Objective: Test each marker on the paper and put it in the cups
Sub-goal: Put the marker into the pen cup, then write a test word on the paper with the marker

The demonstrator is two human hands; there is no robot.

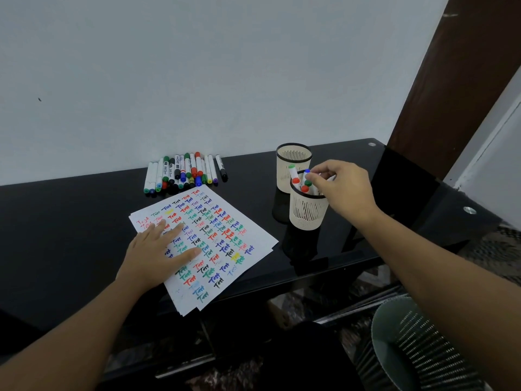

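Well underway — the right hand [342,187] pinches a blue-capped marker [308,173] into the near cup [307,213], the left hand [158,249] lies flat on the paper [239,238], and a pile of markers [183,173] beyond it awaits testing.

I see a glossy black table [70,221] against a pale wall [197,66], a dark wooden post [451,80] far right, and a perforated bin [417,348] near right.

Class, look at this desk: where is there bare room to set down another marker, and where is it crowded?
Bare desk lies left of the paper, and between the marker pile and the far cup. It is crowded around the near cup, where the right hand reaches in.
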